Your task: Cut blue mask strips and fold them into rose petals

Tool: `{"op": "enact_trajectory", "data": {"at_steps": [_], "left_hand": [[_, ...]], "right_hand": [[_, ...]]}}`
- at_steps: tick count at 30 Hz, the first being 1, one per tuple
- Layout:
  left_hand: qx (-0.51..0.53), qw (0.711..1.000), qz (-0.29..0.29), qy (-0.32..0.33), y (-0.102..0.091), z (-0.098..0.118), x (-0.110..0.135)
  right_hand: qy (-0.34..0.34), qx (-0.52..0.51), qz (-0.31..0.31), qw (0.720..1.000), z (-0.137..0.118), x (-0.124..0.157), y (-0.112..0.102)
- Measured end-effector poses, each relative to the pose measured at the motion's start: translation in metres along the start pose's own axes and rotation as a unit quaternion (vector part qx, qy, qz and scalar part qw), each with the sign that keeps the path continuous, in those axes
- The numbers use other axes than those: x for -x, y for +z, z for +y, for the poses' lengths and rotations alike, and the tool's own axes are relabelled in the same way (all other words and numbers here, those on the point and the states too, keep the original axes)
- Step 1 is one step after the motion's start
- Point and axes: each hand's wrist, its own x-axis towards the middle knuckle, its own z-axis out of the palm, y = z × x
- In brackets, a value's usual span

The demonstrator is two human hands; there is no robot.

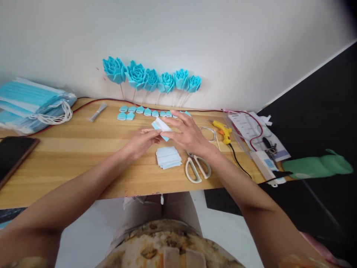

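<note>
Six blue flowers look finished, folded petals before them. The left hand pinches a part-folded sheet beyond a stack seemingly left to fold; whether the right hand grips too, I can't tell.

Dark phone at far left, green bottle beside white power strip, printed papers

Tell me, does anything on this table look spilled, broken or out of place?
Nothing looks spilled or broken. The stack of pale pieces left of the scissors is merely a bit untidy: its edges don't line up.
</note>
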Motion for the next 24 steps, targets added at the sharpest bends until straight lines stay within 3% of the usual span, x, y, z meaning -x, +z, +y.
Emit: {"op": "enact_trajectory", "data": {"at_steps": [3,9,15,24], "left_hand": [[-0.016,1.0,-0.006,-0.003,-0.001,-0.002,-0.001],[-0.082,0.996,0.018,0.032,-0.007,-0.006,-0.003],[-0.119,0.992,0.021,0.031,-0.005,-0.007,-0.002],[-0.176,0.984,0.021,0.025,0.003,-0.001,0.003]], "right_hand": [[0.02,-0.039,0.004,0.999,0.005,0.0,0.011],[0.113,-0.139,0.077,0.981,0.002,0.008,0.028],[0.231,-0.25,0.099,0.935,-0.009,0.01,0.028],[0.302,-0.321,0.116,0.89,-0.02,0.013,0.027]]}}
